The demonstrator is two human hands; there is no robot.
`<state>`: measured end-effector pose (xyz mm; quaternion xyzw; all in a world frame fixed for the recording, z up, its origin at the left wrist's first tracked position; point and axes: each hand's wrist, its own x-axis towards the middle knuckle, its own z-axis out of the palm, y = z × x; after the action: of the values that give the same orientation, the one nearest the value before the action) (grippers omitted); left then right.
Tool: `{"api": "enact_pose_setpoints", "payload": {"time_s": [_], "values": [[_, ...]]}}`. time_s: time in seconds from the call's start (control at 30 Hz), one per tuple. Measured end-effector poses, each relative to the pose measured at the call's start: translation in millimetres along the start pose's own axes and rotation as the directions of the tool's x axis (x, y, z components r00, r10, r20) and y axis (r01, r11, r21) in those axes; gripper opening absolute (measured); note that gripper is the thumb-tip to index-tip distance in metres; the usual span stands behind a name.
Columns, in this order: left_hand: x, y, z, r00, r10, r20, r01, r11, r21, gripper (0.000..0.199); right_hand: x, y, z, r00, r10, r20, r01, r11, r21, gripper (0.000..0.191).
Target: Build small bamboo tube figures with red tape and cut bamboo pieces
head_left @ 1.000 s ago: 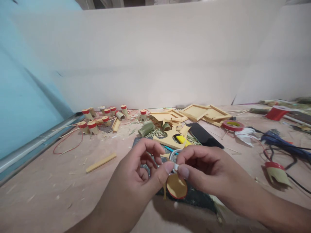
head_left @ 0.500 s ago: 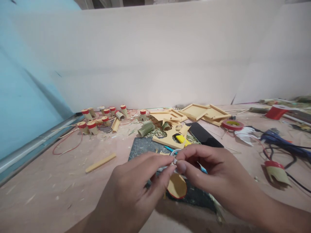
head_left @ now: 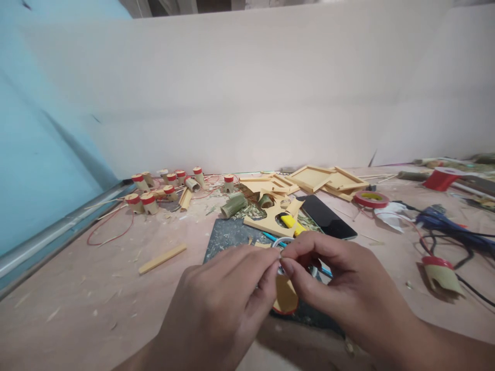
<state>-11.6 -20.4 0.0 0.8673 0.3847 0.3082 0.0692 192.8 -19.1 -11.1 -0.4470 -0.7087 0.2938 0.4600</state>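
Note:
Over a dark cutting board (head_left: 224,239), my left hand (head_left: 224,293) and my right hand (head_left: 336,283) meet at the fingertips. Both are closed in a pinch on a small white piece (head_left: 279,256); most of it is hidden, so its kind is unclear. Just behind the fingers shows the curved edge of a whitish ring (head_left: 284,240), partly covered. Below them lies a round wooden disc with a red rim (head_left: 286,298), half hidden by my left hand. A blue pen-like stick (head_left: 270,236) and a yellow-handled cutter (head_left: 292,225) are close behind.
Several red-topped bamboo pieces (head_left: 149,203) stand at the left, with red cord around. A wooden strip (head_left: 162,259) lies nearer. Behind are wooden frames (head_left: 309,178), a phone (head_left: 328,219) and red tape (head_left: 371,199). Cables and another red-topped bamboo piece (head_left: 441,275) are at the right.
My fingertips have closed tighter, and less of the white piece shows between them. My left hand has shifted slightly right and covers more of the disc.

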Motion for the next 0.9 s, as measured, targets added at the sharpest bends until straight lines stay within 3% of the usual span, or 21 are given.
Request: {"api": "enact_pose_setpoints", "payload": {"time_s": [0.27, 0.4, 0.5, 0.7, 0.8, 0.9], "values": [[2.3, 2.3, -4.5, 0.994, -0.112, -0.003, 0.111, 0.985, -0.135, 0.02, 3.3, -3.3, 0.3, 0.998, 0.062, 0.021, -0.063, 0.997, 0.039, 0.011], [2.8, 1.9, -6.1, 0.994, -0.112, -0.008, 0.11, 0.985, -0.135, 0.015, 2.1, -3.1, -0.9, 0.996, 0.08, 0.033, -0.082, 0.994, 0.074, 0.009], [4.6, 2.9, -6.8, 0.992, -0.128, 0.002, 0.127, 0.981, -0.149, 0.017, 1.4, -3.2, -2.5, 0.989, 0.119, 0.086, -0.128, 0.986, 0.109, 0.009], [8.5, -0.3, -13.5, 0.956, -0.293, 0.003, 0.285, 0.93, -0.231, 0.022, 3.0, -0.9, -5.1, 0.938, 0.24, 0.25, -0.306, 0.912, 0.273, 0.017], [10.8, -13.9, -22.0, 0.914, -0.405, -0.028, 0.394, 0.901, -0.184, 0.024, 5.3, 0.2, -5.9, 0.935, 0.259, 0.244, -0.327, 0.895, 0.304, 0.024], [13.0, -33.5, -30.0, 0.886, -0.463, -0.029, 0.463, 0.886, 0.004, 0.033, 7.6, 1.1, -6.0, 0.935, 0.272, 0.227, -0.334, 0.89, 0.311, 0.025]]}}
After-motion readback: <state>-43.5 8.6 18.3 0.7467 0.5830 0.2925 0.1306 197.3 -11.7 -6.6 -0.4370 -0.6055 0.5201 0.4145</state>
